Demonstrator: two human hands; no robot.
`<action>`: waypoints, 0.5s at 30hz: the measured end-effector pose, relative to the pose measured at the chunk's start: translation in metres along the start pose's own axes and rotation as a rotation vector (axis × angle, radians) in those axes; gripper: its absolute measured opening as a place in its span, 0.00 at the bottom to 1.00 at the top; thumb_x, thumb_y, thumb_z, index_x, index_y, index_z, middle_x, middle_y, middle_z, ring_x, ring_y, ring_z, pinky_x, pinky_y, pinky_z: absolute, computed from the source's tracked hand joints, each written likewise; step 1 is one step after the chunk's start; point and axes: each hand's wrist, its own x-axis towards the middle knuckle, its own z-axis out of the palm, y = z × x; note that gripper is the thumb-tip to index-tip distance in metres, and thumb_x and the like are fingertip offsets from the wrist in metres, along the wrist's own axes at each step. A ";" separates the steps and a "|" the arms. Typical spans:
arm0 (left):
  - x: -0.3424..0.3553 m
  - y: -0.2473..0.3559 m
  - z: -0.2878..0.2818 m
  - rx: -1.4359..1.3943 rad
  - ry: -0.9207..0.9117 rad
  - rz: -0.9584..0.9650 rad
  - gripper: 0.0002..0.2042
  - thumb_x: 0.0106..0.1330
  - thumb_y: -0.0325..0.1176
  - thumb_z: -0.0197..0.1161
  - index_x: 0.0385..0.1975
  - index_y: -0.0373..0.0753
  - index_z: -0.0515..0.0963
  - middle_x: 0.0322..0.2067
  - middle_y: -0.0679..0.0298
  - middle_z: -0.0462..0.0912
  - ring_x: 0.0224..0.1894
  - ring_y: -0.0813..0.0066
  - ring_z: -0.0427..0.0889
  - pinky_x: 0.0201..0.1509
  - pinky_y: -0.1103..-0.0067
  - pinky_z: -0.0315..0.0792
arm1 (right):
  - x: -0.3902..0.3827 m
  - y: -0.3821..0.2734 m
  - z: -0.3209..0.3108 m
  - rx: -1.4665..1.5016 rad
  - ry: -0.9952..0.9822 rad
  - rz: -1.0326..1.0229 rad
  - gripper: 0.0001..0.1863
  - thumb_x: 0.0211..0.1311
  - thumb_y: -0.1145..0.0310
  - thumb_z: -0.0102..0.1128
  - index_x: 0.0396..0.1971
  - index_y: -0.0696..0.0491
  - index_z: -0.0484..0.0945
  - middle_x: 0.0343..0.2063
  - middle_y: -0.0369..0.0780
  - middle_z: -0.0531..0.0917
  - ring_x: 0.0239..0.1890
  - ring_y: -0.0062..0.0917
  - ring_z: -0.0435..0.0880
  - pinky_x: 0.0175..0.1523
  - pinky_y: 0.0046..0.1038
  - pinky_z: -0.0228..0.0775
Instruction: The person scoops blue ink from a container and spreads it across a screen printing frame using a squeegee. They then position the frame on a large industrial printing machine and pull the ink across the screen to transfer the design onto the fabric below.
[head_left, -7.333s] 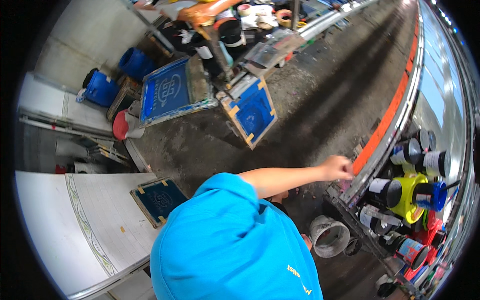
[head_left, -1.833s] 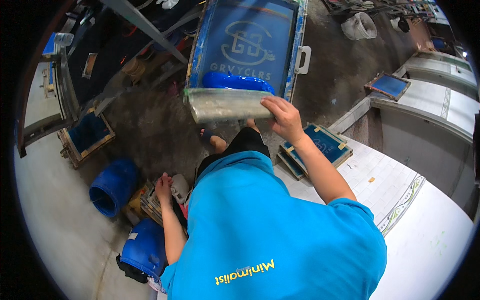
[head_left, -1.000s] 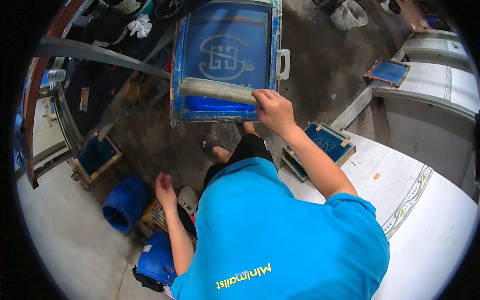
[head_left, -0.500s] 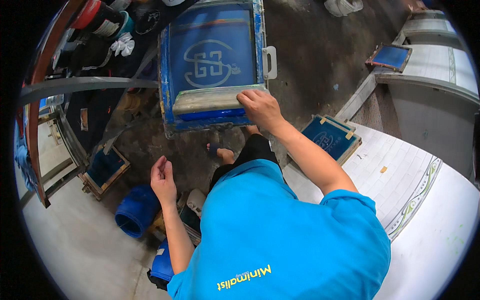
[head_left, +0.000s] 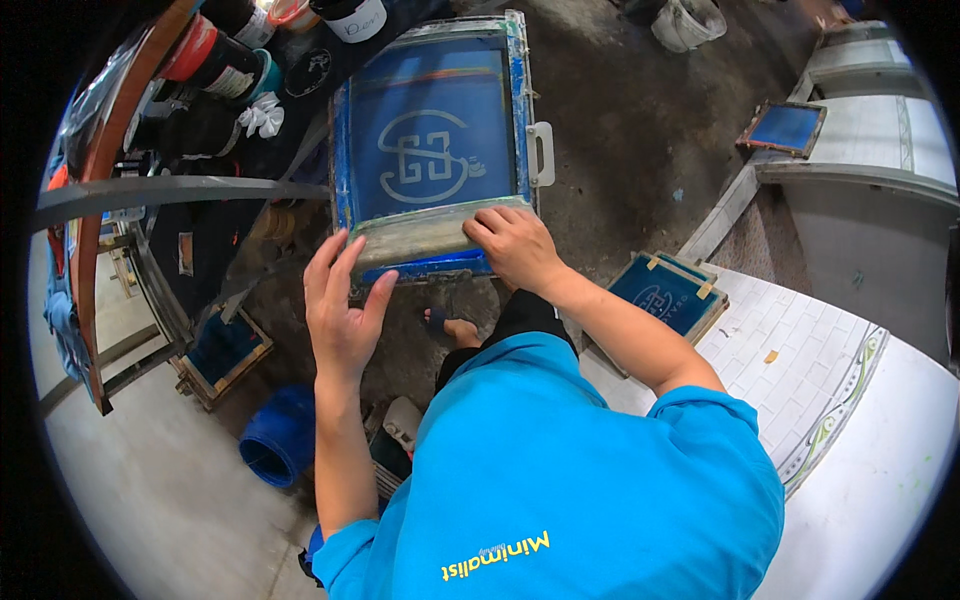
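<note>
A screen-printing frame (head_left: 430, 90) with a blue mesh and a pale looped emblem lies in front of me. Across its near end rests a long squeegee (head_left: 410, 236) with a worn pale holder, and a strip of bright blue ink (head_left: 440, 263) shows along its near side. My right hand (head_left: 515, 245) is closed over the squeegee's right part, fingers on top. At the squeegee's left end is my left hand (head_left: 343, 305), fingers and thumb apart; whether the fingertips touch it I cannot tell. A white handle (head_left: 543, 155) sticks out from the frame's right side.
Ink tubs (head_left: 225, 75) and a white bucket (head_left: 350, 18) crowd the dark surface at far left. A metal bar (head_left: 190, 190) crosses there. Another printing screen (head_left: 665, 295) leans by the white tiled ledge (head_left: 790, 340) at right. A blue barrel (head_left: 280, 435) lies at lower left.
My left hand has risen from beside my body to the squeegee's left end, its fingers spreading. My right hand stays on the squeegee, slightly further in from its right end. The view has shifted a little.
</note>
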 end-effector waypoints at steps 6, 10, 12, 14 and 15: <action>-0.053 -0.011 0.015 -0.031 -0.035 -0.280 0.20 0.65 0.39 0.74 0.54 0.36 0.82 0.59 0.51 0.80 0.61 0.54 0.79 0.65 0.65 0.72 | -0.020 0.026 0.016 0.025 0.064 0.029 0.15 0.54 0.73 0.62 0.44 0.49 0.77 0.38 0.35 0.79 0.44 0.29 0.82 0.46 0.32 0.75; -0.083 -0.017 0.015 -0.034 -0.037 -0.427 0.20 0.67 0.40 0.73 0.54 0.36 0.82 0.59 0.51 0.80 0.61 0.54 0.79 0.66 0.65 0.71 | -0.024 0.032 0.020 0.009 0.069 0.044 0.14 0.54 0.75 0.61 0.42 0.49 0.77 0.36 0.35 0.78 0.42 0.28 0.82 0.46 0.31 0.75; -0.093 -0.015 0.014 -0.051 -0.046 -0.476 0.20 0.67 0.41 0.72 0.54 0.36 0.82 0.59 0.51 0.80 0.62 0.54 0.78 0.66 0.65 0.71 | -0.027 0.028 0.021 0.013 0.056 0.038 0.13 0.54 0.75 0.62 0.41 0.49 0.77 0.34 0.35 0.78 0.40 0.28 0.82 0.44 0.31 0.76; -0.094 -0.011 0.015 -0.090 -0.050 -0.509 0.20 0.68 0.42 0.72 0.54 0.36 0.82 0.60 0.52 0.79 0.63 0.56 0.78 0.67 0.65 0.70 | -0.030 0.023 0.020 0.013 -0.075 0.105 0.15 0.53 0.75 0.63 0.42 0.49 0.78 0.35 0.36 0.81 0.41 0.29 0.84 0.45 0.31 0.77; -0.091 -0.009 0.016 -0.095 -0.065 -0.475 0.21 0.68 0.42 0.72 0.55 0.36 0.82 0.60 0.53 0.79 0.63 0.55 0.78 0.67 0.64 0.70 | -0.030 0.021 0.018 0.006 -0.136 0.138 0.16 0.52 0.75 0.64 0.43 0.49 0.79 0.36 0.36 0.82 0.42 0.30 0.86 0.46 0.31 0.78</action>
